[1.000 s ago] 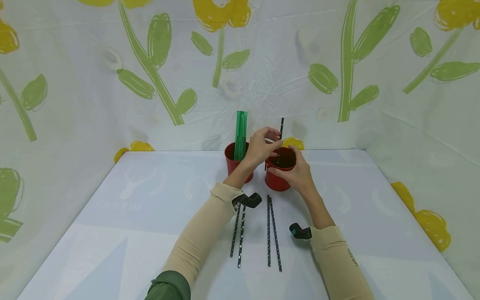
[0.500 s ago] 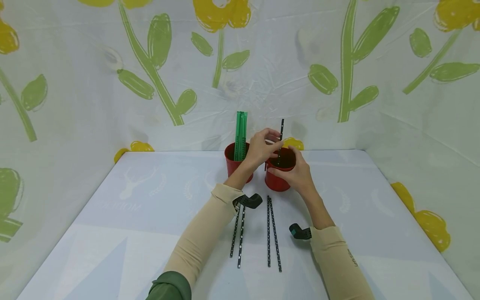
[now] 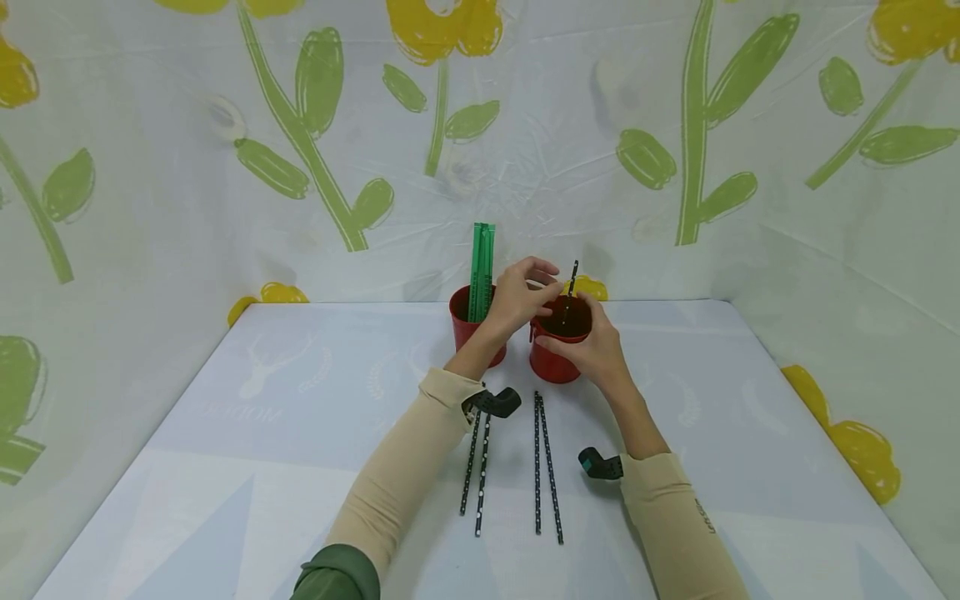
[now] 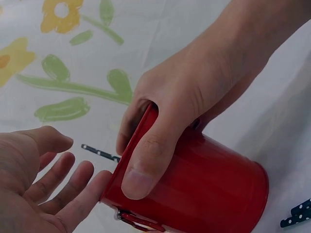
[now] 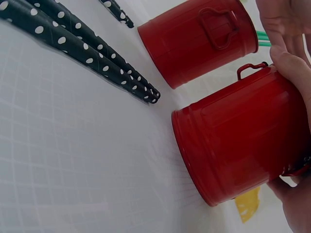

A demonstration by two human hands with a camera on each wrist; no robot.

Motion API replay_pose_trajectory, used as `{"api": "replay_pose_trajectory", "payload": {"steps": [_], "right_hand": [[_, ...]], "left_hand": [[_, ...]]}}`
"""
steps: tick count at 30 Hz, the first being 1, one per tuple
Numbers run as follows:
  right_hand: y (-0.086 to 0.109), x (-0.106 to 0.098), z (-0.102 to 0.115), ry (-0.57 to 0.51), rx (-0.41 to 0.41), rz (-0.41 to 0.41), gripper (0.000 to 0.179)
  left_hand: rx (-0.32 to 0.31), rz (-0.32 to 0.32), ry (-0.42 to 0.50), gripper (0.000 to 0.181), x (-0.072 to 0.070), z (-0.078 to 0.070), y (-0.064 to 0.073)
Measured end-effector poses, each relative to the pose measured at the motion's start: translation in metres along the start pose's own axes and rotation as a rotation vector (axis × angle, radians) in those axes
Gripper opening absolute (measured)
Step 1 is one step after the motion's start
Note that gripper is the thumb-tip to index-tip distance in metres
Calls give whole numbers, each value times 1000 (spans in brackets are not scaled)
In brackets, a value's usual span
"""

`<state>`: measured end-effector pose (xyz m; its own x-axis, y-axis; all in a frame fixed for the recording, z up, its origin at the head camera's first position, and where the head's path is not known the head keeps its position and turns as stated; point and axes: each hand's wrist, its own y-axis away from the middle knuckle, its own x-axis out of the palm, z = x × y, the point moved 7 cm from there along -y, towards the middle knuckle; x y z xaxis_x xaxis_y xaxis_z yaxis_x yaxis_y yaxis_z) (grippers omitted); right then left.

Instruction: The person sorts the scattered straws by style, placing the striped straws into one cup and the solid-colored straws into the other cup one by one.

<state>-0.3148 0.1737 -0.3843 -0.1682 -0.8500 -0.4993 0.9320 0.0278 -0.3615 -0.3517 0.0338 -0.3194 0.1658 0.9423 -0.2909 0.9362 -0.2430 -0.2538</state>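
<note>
Dotted straws (image 3: pixel 483 475) lie on the counter (image 3: pixel 315 500), lower center; above, green sticks (image 3: pixel 482 267) stand in a red bucket (image 3: pixel 465 333). Mid-frame, the left hand (image 3: pixel 519 293), fingers loosely spread, hovers near a second bucket (image 3: pixel 551 364), where a single straw (image 3: pixel 573 279) leans. The right hand (image 3: pixel 597 346) grips that bucket between thumb and fingers.

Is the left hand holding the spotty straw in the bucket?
No, the head view shows a gap between the left hand and the spotty straw, which leans in the red bucket on the right.
</note>
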Motion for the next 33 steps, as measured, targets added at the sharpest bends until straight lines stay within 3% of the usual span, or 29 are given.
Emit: {"api": "replay_pose_trajectory", "payload": {"steps": [16, 33], "right_hand": [[0, 0, -1, 1, 1, 1, 94], [1, 1, 0, 0, -10, -2, 92]], "left_hand": [[24, 31, 22, 28, -11, -5, 7], [80, 52, -81, 31, -16, 2, 25]]}}
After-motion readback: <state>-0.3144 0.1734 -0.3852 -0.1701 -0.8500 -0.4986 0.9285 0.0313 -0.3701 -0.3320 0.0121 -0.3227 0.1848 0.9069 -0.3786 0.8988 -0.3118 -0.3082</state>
